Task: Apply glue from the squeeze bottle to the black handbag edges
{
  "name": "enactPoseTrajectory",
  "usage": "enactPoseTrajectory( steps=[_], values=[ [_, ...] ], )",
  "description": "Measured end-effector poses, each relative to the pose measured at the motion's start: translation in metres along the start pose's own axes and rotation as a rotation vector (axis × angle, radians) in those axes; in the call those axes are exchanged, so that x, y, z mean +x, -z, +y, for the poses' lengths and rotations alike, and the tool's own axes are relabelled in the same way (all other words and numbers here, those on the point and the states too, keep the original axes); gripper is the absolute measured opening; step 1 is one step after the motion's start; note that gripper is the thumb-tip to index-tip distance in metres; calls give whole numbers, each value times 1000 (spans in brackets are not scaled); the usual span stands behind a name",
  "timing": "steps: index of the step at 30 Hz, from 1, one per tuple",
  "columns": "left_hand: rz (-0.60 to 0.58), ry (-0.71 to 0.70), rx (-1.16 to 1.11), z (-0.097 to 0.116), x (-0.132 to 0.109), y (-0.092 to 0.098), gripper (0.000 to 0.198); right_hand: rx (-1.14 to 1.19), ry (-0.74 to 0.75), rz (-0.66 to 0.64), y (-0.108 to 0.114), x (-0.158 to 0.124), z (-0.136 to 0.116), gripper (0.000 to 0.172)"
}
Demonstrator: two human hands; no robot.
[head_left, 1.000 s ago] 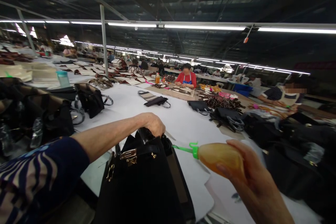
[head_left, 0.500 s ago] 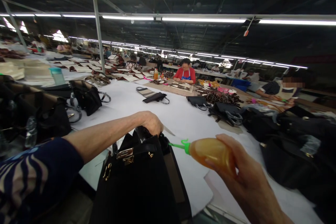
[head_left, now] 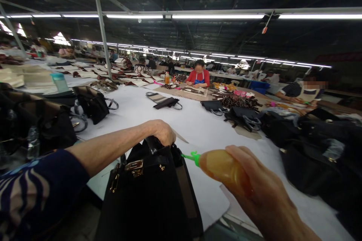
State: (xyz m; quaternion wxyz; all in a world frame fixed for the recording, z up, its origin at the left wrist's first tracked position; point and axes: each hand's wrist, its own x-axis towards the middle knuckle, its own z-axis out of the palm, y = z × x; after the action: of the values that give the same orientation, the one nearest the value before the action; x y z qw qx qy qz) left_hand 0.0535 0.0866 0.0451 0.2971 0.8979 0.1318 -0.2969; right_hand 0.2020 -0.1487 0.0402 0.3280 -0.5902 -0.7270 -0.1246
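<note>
Two hands work at one black handbag [head_left: 152, 196] standing at the near table edge; the left hand [head_left: 161, 131] is closed over its top; the right hand [head_left: 254, 188] is wrapped around an amber squeeze bottle [head_left: 223, 166], its green nozzle [head_left: 190, 155] just beside the bag; no writing is readable; bare white tabletop [head_left: 195, 124] lies open beyond, other bags well apart.

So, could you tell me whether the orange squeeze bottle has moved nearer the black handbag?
Yes: the orange squeeze bottle in the right hand has shifted left, towards the black handbag.
</note>
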Motion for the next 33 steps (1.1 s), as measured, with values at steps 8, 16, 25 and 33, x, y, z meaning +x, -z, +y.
enactPoseTrajectory(
  steps=[8,16,25,33],
  values=[
    [-95,191,63,17,-7,0,31,-112,-12,5,5,-8,5,46],
    [-87,248,84,26,-12,-2,29,-20,-55,7,0,0,-1,37],
    [-66,243,90,28,-13,-2,25,-38,-155,-54,-2,-12,6,42],
    [-66,246,105,18,-10,-3,18,8,-211,-61,-1,-24,5,40]
  ],
)
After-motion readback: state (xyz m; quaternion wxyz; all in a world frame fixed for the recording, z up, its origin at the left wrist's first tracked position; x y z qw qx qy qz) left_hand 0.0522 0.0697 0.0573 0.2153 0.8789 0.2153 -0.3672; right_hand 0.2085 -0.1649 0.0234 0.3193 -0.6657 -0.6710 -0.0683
